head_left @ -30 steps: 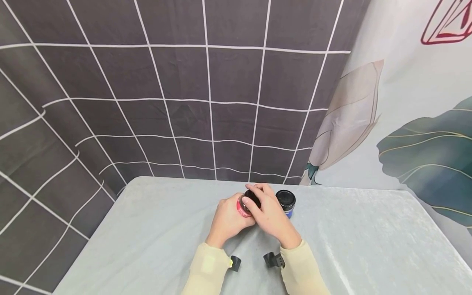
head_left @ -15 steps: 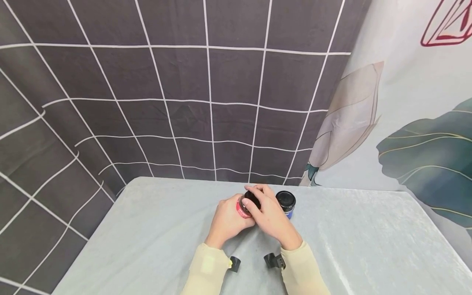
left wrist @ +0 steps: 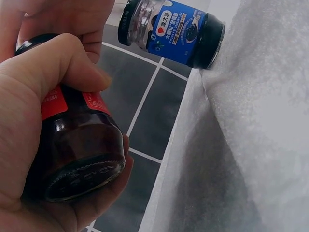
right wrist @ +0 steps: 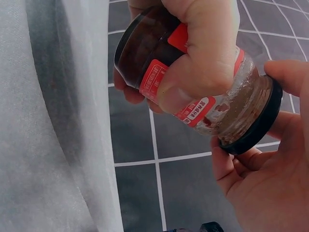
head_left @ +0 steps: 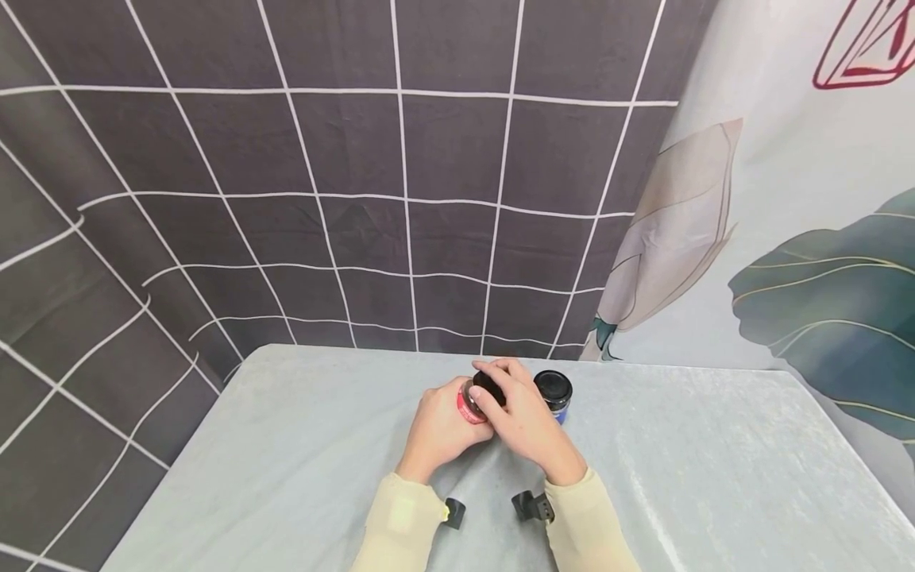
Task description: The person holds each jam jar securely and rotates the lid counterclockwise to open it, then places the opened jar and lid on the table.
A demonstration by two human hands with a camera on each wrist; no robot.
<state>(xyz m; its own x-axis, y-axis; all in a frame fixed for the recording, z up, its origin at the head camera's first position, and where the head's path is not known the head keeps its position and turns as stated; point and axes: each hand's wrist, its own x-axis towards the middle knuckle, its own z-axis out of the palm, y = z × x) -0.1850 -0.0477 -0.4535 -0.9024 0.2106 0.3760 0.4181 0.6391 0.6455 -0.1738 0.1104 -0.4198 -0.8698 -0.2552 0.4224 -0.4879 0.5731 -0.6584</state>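
Observation:
My left hand (head_left: 438,427) grips a glass jam jar (right wrist: 154,79) with a red label, its thumb lying across the label in the right wrist view. Dark contents fill the bottom end, and the glass near the neck is smeared. A black lid (right wrist: 256,121) sits on the jar's mouth. Fingers and thumb of my right hand (head_left: 530,425) hold that lid around its edge. The jar is tilted in my hands, its lid toward the right hand. In the left wrist view the jar's base (left wrist: 87,176) faces the camera.
Just right of my hands, a second jar (left wrist: 171,36) with a blue blueberry-jam label and black lid stands upright on the table. A pale grey cloth (head_left: 715,461) covers the tabletop. Dark tile-patterned fabric (head_left: 343,230) hangs behind it, beside a leaf-printed curtain (head_left: 772,199).

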